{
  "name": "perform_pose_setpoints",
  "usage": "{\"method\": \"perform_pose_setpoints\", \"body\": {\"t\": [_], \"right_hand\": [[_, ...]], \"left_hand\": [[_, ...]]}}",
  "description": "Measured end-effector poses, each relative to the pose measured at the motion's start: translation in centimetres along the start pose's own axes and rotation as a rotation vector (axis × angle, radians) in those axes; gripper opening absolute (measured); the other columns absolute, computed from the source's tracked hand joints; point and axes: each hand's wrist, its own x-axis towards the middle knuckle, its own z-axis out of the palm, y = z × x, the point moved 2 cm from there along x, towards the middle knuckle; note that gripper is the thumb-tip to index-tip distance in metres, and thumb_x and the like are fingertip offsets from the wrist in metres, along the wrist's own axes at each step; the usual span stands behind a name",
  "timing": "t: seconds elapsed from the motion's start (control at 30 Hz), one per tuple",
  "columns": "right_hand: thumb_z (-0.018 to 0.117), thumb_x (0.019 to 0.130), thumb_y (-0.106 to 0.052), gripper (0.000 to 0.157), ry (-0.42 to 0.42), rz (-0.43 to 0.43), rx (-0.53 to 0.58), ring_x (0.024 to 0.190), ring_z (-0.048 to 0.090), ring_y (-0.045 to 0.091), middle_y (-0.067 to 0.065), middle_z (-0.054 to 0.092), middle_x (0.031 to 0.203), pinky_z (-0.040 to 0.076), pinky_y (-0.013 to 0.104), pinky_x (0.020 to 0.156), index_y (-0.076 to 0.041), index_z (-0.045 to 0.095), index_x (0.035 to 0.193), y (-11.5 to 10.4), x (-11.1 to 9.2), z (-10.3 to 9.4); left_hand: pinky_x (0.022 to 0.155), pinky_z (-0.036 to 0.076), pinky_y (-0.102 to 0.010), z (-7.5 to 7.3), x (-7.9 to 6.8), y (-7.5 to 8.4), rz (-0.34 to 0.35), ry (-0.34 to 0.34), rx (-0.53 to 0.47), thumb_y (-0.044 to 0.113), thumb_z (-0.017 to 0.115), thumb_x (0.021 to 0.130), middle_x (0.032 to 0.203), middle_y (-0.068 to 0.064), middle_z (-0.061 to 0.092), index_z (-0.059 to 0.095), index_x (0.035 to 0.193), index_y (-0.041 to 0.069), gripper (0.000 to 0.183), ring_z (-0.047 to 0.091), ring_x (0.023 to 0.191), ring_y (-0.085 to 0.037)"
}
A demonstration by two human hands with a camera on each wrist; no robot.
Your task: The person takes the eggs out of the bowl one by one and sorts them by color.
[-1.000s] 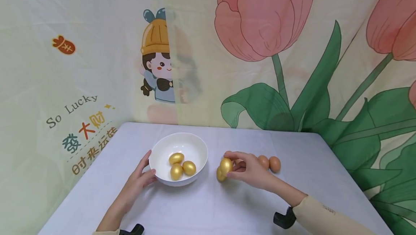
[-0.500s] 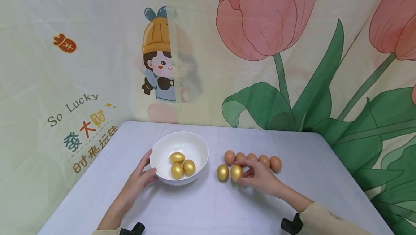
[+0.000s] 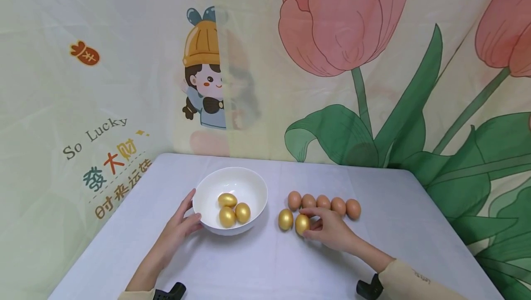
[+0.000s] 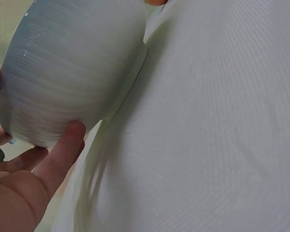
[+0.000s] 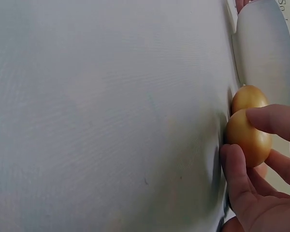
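My right hand (image 3: 332,229) pinches a golden egg (image 3: 302,224) between thumb and fingers, low at the tabletop. Just left of it stands another golden egg (image 3: 285,220); in the right wrist view the held egg (image 5: 248,140) partly covers the other egg (image 5: 249,96). A white bowl (image 3: 255,198) with three golden eggs (image 3: 227,217) inside sits to the left. My left hand (image 3: 176,228) rests against the bowl's left side. In the left wrist view its fairly straight fingers (image 4: 63,150) touch the outer wall of the bowl (image 4: 77,72).
Several brown eggs (image 3: 323,202) form a row behind my right hand, which hides parts of some. A white cloth (image 3: 249,267) covers the table. Behind the table hangs a printed backdrop (image 3: 257,37) with tulips and a cartoon figure.
My right hand has moved right and down with the golden egg, from in front of the other golden egg to beside it. More brown eggs show. The left hand stays at the bowl.
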Motion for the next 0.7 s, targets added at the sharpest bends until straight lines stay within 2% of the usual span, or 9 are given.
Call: {"method": "perform_pose_setpoints", "body": {"t": [0.33, 0.57, 0.7], "right_hand": [[0.085, 0.09, -0.01, 0.057, 0.037, 0.001, -0.031, 0.087, 0.073, 0.014, 0.014, 0.07, 0.133, 0.063, 0.021, 0.074, -0.005, 0.066, 0.143, 0.3, -0.13, 0.23], [0.085, 0.091, -0.012, 0.058, 0.049, -0.002, -0.032, 0.093, 0.073, 0.018, 0.011, 0.072, 0.129, 0.063, 0.021, 0.077, -0.007, 0.065, 0.145, 0.53, -0.26, 0.33], [0.085, 0.09, -0.01, 0.058, 0.051, -0.007, -0.036, 0.099, 0.073, 0.023, 0.011, 0.071, 0.132, 0.063, 0.021, 0.078, -0.007, 0.065, 0.145, 0.52, -0.2, 0.38]], "left_hand": [[0.11, 0.056, -0.039, 0.05, -0.11, 0.07, 0.005, 0.005, -0.005, 0.025, 0.053, 0.11, 0.173, -0.022, 0.019, 0.013, 0.172, 0.031, 0.074, 0.052, 0.142, -0.042], [0.111, 0.056, -0.041, 0.08, -0.16, 0.09, 0.013, 0.001, -0.005, 0.024, 0.053, 0.111, 0.173, -0.021, 0.018, 0.012, 0.172, 0.031, 0.074, 0.052, 0.143, -0.042], [0.111, 0.056, -0.041, 0.07, -0.16, 0.1, 0.01, 0.002, -0.003, 0.025, 0.053, 0.11, 0.173, -0.021, 0.019, 0.012, 0.172, 0.031, 0.074, 0.053, 0.142, -0.042]]}}
